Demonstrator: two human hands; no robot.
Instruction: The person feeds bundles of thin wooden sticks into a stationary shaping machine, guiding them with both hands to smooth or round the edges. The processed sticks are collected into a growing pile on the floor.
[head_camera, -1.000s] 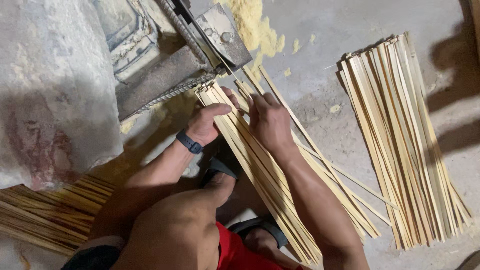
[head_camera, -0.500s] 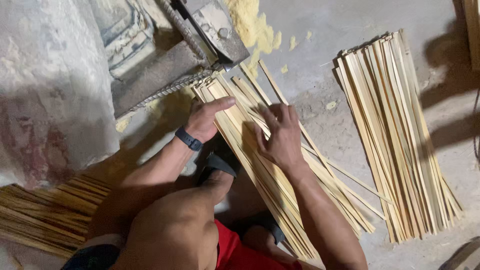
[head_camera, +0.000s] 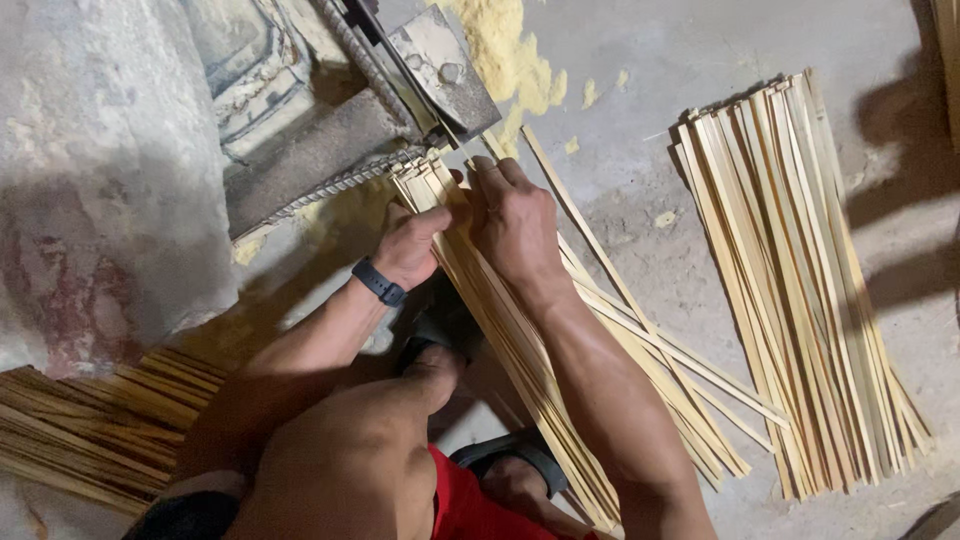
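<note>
Both hands, left hand (head_camera: 410, 245) and right hand (head_camera: 515, 220), closed around a bundle of bamboo strips (head_camera: 520, 350) against the metal machine (head_camera: 330, 150) on the floor (head_camera: 640, 130)

Dusty grey concrete floor (head_camera: 700, 60), shadowed

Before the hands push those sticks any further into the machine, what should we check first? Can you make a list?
1. Left hand on the strip bundle: ok.
2. Right hand on top of the bundle: ok.
3. Strip ends lined up at the machine: ok.
4. Fingertips clear of the machine's mouth: not ok, very close.
5. Loose strips splaying sideways: not ok.
6. Machine running: cannot tell.
</note>
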